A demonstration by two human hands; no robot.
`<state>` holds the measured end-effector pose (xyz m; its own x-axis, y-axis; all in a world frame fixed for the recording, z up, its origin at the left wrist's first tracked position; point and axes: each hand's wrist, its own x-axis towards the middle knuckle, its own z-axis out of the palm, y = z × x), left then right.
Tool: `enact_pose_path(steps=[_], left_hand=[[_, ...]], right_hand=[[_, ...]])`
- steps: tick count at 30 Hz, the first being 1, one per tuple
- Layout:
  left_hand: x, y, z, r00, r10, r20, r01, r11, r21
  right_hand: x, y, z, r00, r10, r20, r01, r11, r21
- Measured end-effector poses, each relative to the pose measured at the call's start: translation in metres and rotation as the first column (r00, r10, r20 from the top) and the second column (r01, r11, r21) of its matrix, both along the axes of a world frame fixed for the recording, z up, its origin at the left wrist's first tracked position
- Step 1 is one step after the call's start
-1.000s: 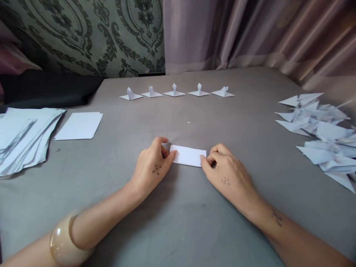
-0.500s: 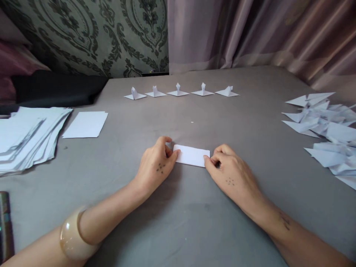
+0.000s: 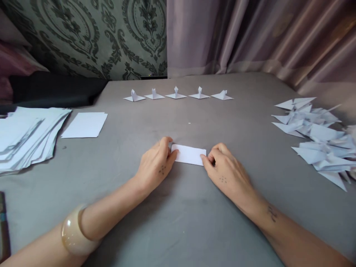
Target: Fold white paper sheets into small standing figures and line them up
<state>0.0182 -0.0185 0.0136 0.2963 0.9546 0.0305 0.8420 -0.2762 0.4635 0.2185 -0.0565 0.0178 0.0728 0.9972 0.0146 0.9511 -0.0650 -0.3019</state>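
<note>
A narrow rectangle of folded white paper [image 3: 189,154] lies in front of me, its long side running left to right. The left end is pinched by my left hand [image 3: 157,159], thumb on top and fingers curled at the edge. My right hand [image 3: 226,167] closes on the lower right corner, its thumb pressing the paper and the other fingers curled in. Most fingertips are hidden behind the thumbs and knuckles. A wide pale bangle [image 3: 74,231] circles my left wrist.
Several folded paper birds [image 3: 176,93] stand in a row at the back. More folded birds are heaped [image 3: 319,129] at the right. Square white sheets [image 3: 85,125] lie at the left beside a large paper stack [image 3: 36,137]. Dark cloth [image 3: 55,89] sits behind them on the grey table [image 3: 183,222].
Both hands keep their grip on the folded paper, which looks nearly the same. The view has turned slightly right, so more of the right-hand bird heap shows.
</note>
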Motion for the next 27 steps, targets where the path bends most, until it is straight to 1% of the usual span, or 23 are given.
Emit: enact_pose_path(steps=[2, 3, 5, 7, 8, 10, 14, 18, 21, 24, 27], left_hand=[[0.0, 0.0, -0.001, 0.998, -0.054, -0.023, 0.056, 0.996, 0.066], [0.0, 0.0, -0.002, 0.995, -0.092, -0.035, 0.096, 0.99, 0.104], [0.001, 0.003, -0.004, 0.98, -0.188, -0.06, 0.196, 0.965, 0.176], [0.0, 0.007, -0.006, 0.955, -0.288, -0.073, 0.297, 0.927, 0.228], [-0.001, 0.009, -0.007, 0.936, -0.339, -0.094, 0.351, 0.907, 0.231], [-0.004, 0.011, -0.006, 0.913, -0.385, -0.136, 0.407, 0.887, 0.218], [-0.013, 0.007, 0.003, 0.855, -0.456, -0.245, 0.503, 0.845, 0.181], [-0.021, 0.0, 0.015, 0.796, -0.515, -0.319, 0.577, 0.804, 0.142], [-0.025, -0.001, 0.02, 0.76, -0.557, -0.336, 0.623, 0.771, 0.131], [-0.027, -0.001, 0.024, 0.741, -0.567, -0.36, 0.635, 0.766, 0.101], [-0.027, -0.002, 0.028, 0.746, -0.569, -0.346, 0.627, 0.775, 0.079]], right_hand=[[-0.001, -0.001, -0.002, 1.0, 0.021, 0.015, -0.022, 0.997, 0.078], [-0.001, -0.001, -0.003, 0.998, 0.059, 0.013, -0.06, 0.99, 0.125], [-0.002, -0.001, -0.004, 0.979, 0.206, 0.004, -0.202, 0.958, 0.204], [-0.002, 0.0, -0.004, 0.924, 0.382, 0.005, -0.373, 0.9, 0.225], [-0.001, 0.001, -0.003, 0.895, 0.446, 0.011, -0.437, 0.873, 0.219], [-0.001, 0.0, -0.001, 0.857, 0.515, 0.032, -0.51, 0.837, 0.199], [-0.004, -0.007, 0.007, 0.831, 0.54, 0.134, -0.555, 0.82, 0.139], [-0.012, -0.018, 0.015, 0.814, 0.508, 0.284, -0.543, 0.837, 0.06], [-0.023, -0.027, 0.019, 0.796, 0.473, 0.377, -0.528, 0.848, 0.051], [-0.036, -0.034, 0.021, 0.786, 0.435, 0.439, -0.513, 0.856, 0.069], [-0.046, -0.036, 0.021, 0.766, 0.422, 0.484, -0.504, 0.863, 0.046]])
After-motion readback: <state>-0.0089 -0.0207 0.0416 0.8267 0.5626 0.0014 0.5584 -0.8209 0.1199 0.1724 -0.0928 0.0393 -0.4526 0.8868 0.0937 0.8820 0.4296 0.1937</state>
